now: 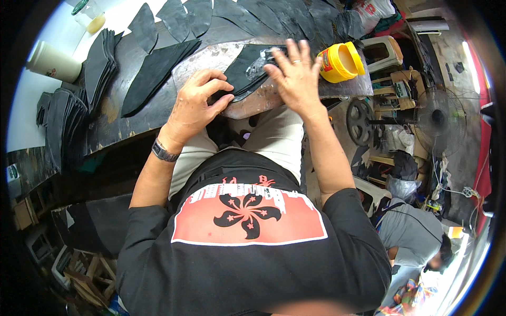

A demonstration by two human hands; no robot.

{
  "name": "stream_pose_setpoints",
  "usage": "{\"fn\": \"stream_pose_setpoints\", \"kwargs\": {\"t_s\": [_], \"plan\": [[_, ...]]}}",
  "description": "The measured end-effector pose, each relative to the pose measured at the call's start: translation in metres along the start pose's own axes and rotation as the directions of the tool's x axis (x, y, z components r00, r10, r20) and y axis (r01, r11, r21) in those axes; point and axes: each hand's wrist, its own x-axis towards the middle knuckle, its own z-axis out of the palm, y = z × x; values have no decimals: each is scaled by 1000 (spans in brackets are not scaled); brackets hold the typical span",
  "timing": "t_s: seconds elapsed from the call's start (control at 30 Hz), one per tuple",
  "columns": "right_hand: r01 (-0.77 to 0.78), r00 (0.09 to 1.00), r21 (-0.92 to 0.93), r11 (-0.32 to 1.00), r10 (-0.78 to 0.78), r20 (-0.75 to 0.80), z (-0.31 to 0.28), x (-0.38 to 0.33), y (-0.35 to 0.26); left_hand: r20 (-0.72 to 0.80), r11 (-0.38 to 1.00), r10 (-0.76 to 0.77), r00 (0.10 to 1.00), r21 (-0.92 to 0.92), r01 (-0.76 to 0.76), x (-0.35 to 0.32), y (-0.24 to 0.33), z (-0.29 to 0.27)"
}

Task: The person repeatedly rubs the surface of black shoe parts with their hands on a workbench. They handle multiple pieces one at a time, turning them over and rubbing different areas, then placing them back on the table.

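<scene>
A black leather-like cut piece [243,69] lies on a worn, stained board [197,59] at the table's near edge. At its left end, my left hand [199,100] is closed, thumb and curled fingers pinching the piece's edge. My right hand [298,79] is open with fingers spread, at the right part of the piece. Beside its fingers, a shiny, clear, crinkled patch [258,64] shows on the black surface; whether it is plastic film or glue I cannot tell. Just right of this hand stands an open yellow jar [337,64].
Stacks of black cut pieces [101,68] sit at the left, with more pieces [234,16] spread along the back of the table [118,129]. A white cylindrical container [55,60] stands far left. At right are a fan [438,116], a stool [382,52] and a bending person [414,231].
</scene>
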Motion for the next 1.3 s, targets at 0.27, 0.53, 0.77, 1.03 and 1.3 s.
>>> {"fn": "stream_pose_setpoints", "kwargs": {"t_s": [0.27,0.53,0.77,1.03,1.3], "plan": [[57,997,-198,978,-47,56,11,12,-1,-10,999,25,1000,30,-24,-2,-1,2],[176,981,-128,976,-162,110,11,18,-27,-25,998,40,999,41,-38,-3,-1,2],[239,960,-14,971,-234,152,10,25,-33,-23,999,32,999,29,-32,-4,-2,4],[107,983,450,887,-162,85,-7,19,-13,-25,999,38,999,14,-38,0,-2,4],[236,967,-18,971,-233,106,8,-12,-35,6,999,41,999,34,-41,3,-2,5]]}}
